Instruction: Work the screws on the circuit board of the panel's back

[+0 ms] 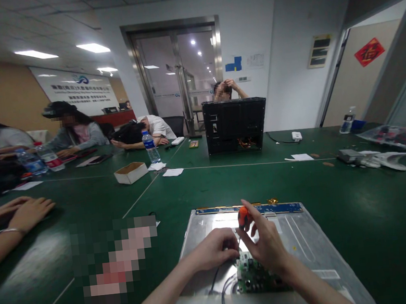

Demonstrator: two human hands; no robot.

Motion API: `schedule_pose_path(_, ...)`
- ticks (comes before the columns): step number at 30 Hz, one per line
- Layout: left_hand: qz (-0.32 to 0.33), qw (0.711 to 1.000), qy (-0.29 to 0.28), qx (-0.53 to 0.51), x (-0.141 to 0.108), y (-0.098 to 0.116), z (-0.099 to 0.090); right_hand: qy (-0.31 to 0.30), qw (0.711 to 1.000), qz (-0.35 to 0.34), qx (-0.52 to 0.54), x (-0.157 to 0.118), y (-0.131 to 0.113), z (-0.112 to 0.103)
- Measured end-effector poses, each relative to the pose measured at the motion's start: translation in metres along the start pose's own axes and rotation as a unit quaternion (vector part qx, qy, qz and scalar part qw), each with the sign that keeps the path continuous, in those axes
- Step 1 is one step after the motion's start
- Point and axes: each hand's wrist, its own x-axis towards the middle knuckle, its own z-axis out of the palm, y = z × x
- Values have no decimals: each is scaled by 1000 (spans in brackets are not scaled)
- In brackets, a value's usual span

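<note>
A silvery flat metal panel (299,238) lies on the green table, with a blue strip (285,207) along its far edge and a green circuit board (252,275) on its near half. My right hand (266,242) is closed on an orange-and-black screwdriver (244,217), whose shaft points down toward the board's upper left corner. Beside that shaft, my left hand (218,249) has its fingers pinched together at the board's edge; what they hold, if anything, is hidden. Dark cables (224,299) run over the panel to the left of the board.
A black computer case (236,125) stands across the table, a person behind it. Left are an open small box (130,173), a water bottle (151,148) and another person's hands (31,213). At right lie a grey-white device (370,158) and a plastic bag (393,137).
</note>
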Motion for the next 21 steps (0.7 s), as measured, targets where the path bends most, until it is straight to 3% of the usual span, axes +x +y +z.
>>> schedule_pose_path(5,19,1000,-19,-17,1,2,-1,-6,1000,13,5,-3,1,1)
schedule_pose_path(13,8,1000,-8,-21,0,2,0,3,1000,-19,-12,1,1,1)
schedule_pose_path(21,25,999,-7,-20,-1,2,0,4,1000,-4,-7,0,1,0)
